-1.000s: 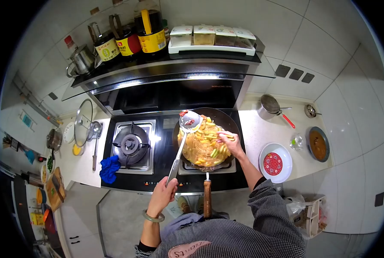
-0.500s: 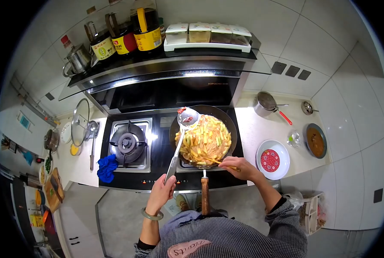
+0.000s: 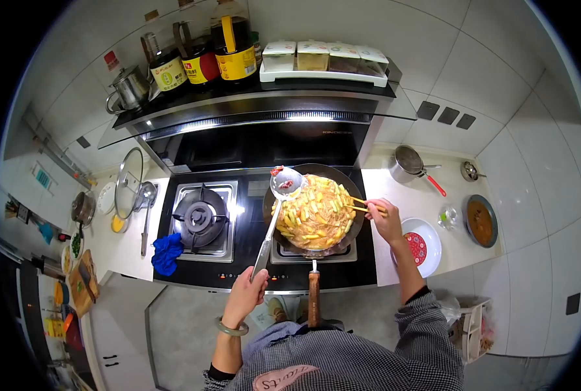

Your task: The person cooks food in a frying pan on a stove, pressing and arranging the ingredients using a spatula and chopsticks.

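A black wok (image 3: 346, 184) full of yellow noodles and vegetable pieces (image 3: 314, 219) sits on the right burner, its wooden handle (image 3: 313, 298) pointing toward me. My left hand (image 3: 247, 292) grips the long handle of a metal ladle (image 3: 286, 182), whose bowl holds a little red sauce and hovers over the wok's left rim. My right hand (image 3: 387, 219) holds chopsticks (image 3: 361, 204) at the wok's right edge, their tips in the food.
The left burner (image 3: 198, 218) is bare, with a blue cloth (image 3: 167, 253) at its front. A white bowl with a red pattern (image 3: 423, 245), a dish of brown sauce (image 3: 481, 221), and a small pot with a red handle (image 3: 410, 163) stand on the right counter. A glass lid (image 3: 128, 183) leans at left.
My right hand swung with the chopsticks from the wok's middle to its near rim, then out to the right rim. The ladle has stayed over the left rim.
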The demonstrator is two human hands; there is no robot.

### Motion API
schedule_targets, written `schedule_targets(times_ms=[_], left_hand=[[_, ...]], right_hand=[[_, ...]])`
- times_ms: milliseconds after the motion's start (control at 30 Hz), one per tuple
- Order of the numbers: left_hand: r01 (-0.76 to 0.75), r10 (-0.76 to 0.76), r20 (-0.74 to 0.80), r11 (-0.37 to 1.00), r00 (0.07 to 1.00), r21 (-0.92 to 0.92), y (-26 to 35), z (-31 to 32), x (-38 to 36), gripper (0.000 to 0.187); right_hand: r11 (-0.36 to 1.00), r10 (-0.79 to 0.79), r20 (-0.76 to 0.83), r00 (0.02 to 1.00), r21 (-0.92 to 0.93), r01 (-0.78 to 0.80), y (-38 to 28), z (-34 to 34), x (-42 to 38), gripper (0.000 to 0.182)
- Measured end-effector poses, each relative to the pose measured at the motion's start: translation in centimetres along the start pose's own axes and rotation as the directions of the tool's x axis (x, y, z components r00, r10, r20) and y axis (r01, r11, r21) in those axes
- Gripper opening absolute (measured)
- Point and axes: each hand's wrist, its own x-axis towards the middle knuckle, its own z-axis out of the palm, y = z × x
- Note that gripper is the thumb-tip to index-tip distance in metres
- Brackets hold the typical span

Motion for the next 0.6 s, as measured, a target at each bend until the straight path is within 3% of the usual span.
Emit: schedule_targets(times_ms=[167,433,500,567,600], left_hand=[[-0.005,0.005,0.0,1.0,1.0,-0.001,0.0,0.2,-0.2,0.024],[0.009,-0.009,-0.018,1.0,1.0,0.019,0.2,0.5,-0.2,0.025],[0.015,-0.014,-0.02,1.0,1.0,0.024,0.2,0.6,0.0,0.025],[0.019,-0.019,-0.019,0.999,1.0,0.029,0.1,0.6,0.3,0.025],[0.014,-0.014,-0.012,1.0,1.0,0.023,0.1,0.7,0.4,0.025]], right_hand=[[0.907,0.175,0.07,0.982,0.377,-0.188,6.4,6.3,1.7,0.024],[0.944,0.032,0.192,0.981,0.316,-0.092,1.0,9.9,-1.8,0.019],[0.973,-0.123,0.258,0.958,0.222,0.065,0.3,9.6,-3.3,0.018],[0.976,-0.148,0.272,0.951,0.198,0.096,-1.8,8.6,-4.8,0.016],[0.972,-0.222,0.309,0.925,0.143,0.185,-2.6,7.9,-5.5,0.016]])
